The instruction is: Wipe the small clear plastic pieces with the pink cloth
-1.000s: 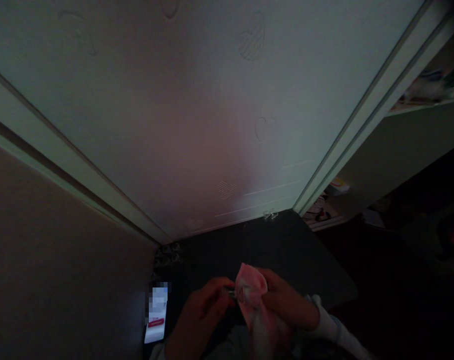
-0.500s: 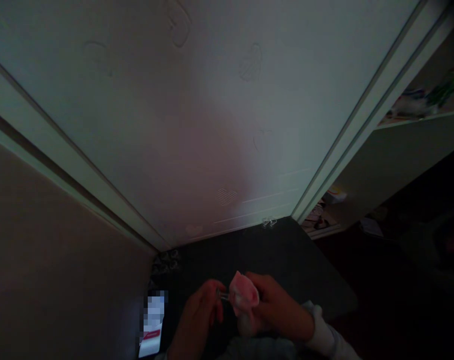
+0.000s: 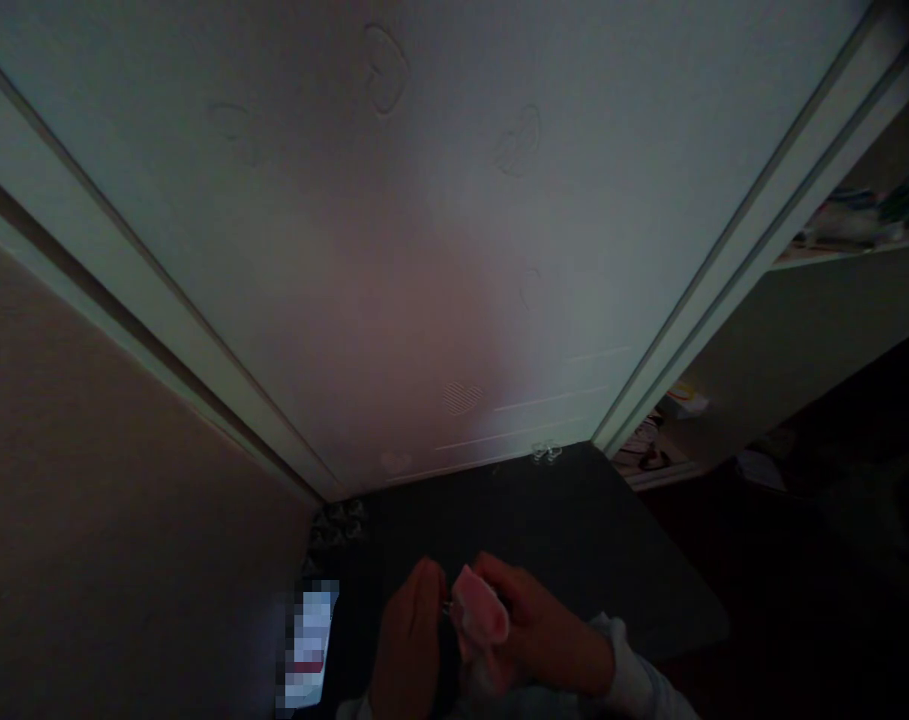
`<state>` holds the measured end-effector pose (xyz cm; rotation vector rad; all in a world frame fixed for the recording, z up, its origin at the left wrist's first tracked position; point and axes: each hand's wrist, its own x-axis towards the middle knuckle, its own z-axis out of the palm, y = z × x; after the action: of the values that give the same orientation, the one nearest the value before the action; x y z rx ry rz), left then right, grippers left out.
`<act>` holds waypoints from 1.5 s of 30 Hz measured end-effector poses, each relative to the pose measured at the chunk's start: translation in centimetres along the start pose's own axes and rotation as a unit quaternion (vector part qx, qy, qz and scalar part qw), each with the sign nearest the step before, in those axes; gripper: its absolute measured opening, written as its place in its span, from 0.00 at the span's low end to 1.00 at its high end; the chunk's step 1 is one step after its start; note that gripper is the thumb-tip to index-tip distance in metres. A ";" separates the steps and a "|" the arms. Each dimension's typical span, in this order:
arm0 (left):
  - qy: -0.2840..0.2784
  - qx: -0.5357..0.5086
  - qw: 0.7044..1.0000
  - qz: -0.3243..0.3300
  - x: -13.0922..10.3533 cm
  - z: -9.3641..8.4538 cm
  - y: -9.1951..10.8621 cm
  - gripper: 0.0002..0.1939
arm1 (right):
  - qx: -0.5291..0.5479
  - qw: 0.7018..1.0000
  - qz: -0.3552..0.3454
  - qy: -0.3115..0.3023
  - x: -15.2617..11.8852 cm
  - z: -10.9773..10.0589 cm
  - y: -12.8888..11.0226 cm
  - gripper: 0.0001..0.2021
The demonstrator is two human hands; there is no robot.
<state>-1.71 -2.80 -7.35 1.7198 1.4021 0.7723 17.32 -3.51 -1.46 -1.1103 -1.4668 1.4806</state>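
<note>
Low in the dim view, my right hand (image 3: 540,625) is closed around a pink cloth-like item (image 3: 482,610). Just left of it, my left hand (image 3: 413,635) has its fingers curled together at a small clear piece (image 3: 447,607) that sticks out from the pink item's left side. The two hands are close together over a dark surface (image 3: 574,530). Fingertips of the left hand are partly hidden, and the lower part of the pink item is blurred.
A lit phone-like screen (image 3: 311,645) lies at the lower left. Small clear objects (image 3: 546,452) and dark patterned ones (image 3: 338,525) sit by the pale panel (image 3: 424,250). Shelves with items (image 3: 851,220) stand at the right.
My left hand has moved closer to the pink item and its fingers have closed up, so less of the clear piece shows. The camera view has shifted slightly.
</note>
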 end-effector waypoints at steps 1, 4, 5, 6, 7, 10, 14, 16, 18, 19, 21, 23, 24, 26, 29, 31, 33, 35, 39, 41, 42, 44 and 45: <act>0.008 0.011 1.000 0.015 -0.1 0.0 0.0 0.15 | 0.013 1.000 0.002 -0.004 0.0 0.1 0.1 0.08; 0.034 0.060 0.996 0.050 -0.5 0.4 -0.1 0.14 | 0.079 0.997 0.020 -0.015 -0.1 0.4 0.5 0.10; 0.039 0.082 0.994 0.062 -0.6 0.5 -0.4 0.14 | 0.110 0.993 0.027 -0.017 -0.2 0.4 0.7 0.11; 0.046 0.104 0.991 0.074 -0.8 0.7 -0.6 0.14 | 0.140 0.989 0.036 -0.018 -0.3 0.5 0.9 0.12; 0.056 0.125 0.987 0.084 -0.9 0.9 -0.9 0.14 | 0.166 0.985 0.046 -0.015 -0.3 0.6 1.1 0.13; 0.071 0.154 0.981 0.099 -1.0 1.4 -1.1 0.16 | 0.210 0.974 0.082 0.009 -0.4 0.8 1.6 0.16; 0.055 0.057 0.996 0.036 -0.1 0.8 1.6 0.12 | 0.200 0.975 0.085 0.039 -0.4 1.1 2.2 0.15; 0.044 -0.027 0.998 -0.027 0.6 0.2 3.7 0.09 | 0.199 0.976 0.074 0.044 -0.3 1.0 2.4 0.16; 0.029 -0.052 0.997 -0.048 1.1 -0.5 5.6 0.17 | 0.197 0.977 0.067 0.052 -0.3 0.8 2.5 0.18; 0.020 -0.081 0.994 -0.070 1.2 -0.8 6.2 0.20 | 0.189 0.978 0.063 0.057 -0.3 0.7 2.4 0.18; 0.011 -0.111 0.990 -0.082 1.3 -1.2 6.7 0.23 | 0.164 0.983 0.054 0.064 -0.4 0.5 2.2 0.17; 0.006 -0.134 0.987 -0.087 1.3 -1.5 6.7 0.26 | 0.140 0.987 0.043 0.059 -0.5 0.2 2.0 0.16; 0.004 -0.142 0.986 -0.093 1.2 -1.5 6.5 0.27 | 0.131 0.989 0.038 0.053 -0.6 0.1 1.9 0.16; -0.009 -0.154 0.983 -0.103 1.2 -1.5 6.2 0.29 | 0.119 0.991 0.029 0.046 -0.7 -0.1 1.8 0.14; -0.037 -0.153 0.981 -0.113 1.3 -1.3 6.0 0.28 | 0.103 0.993 0.020 0.057 -0.8 -0.4 2.2 0.11; -0.043 -0.145 0.982 -0.118 1.4 -1.2 5.9 0.24 | 0.088 0.994 -0.005 0.061 -0.8 -0.6 2.7 0.09; -0.040 -0.139 0.982 -0.123 1.4 -1.1 6.0 0.20 | 0.070 0.995 -0.056 0.046 -0.8 -0.8 3.1 0.11; -0.037 -0.141 0.982 -0.123 1.4 -1.1 6.2 0.18 | 0.051 0.993 -0.103 0.025 -0.8 -0.8 3.2 0.14; -0.074 -0.147 0.978 -0.125 1.4 -1.2 6.4 0.19 | 0.006 0.993 -0.120 -0.013 -0.7 -0.6 2.7 0.16; -0.101 -0.141 0.978 -0.120 1.4 -1.2 6.3 0.18 | -0.018 0.992 -0.123 -0.020 -0.7 -0.4 2.5 0.16; -0.108 -0.137 0.978 -0.116 1.4 -1.2 6.2 0.17 | -0.029 0.991 -0.129 -0.020 -0.7 -0.4 2.4 0.15; -0.117 -0.134 0.978 -0.106 1.3 -1.1 6.0 0.15 | -0.050 0.988 -0.145 -0.021 -0.7 -0.4 2.5 0.14; -0.121 -0.135 0.978 -0.104 1.3 -1.1 5.9 0.14 | -0.061 0.986 -0.150 -0.025 -0.7 -0.5 2.5 0.13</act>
<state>0.64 -1.87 -1.76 1.3814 1.2239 0.5856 18.13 -4.14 -3.92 -0.8803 -1.6952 1.2295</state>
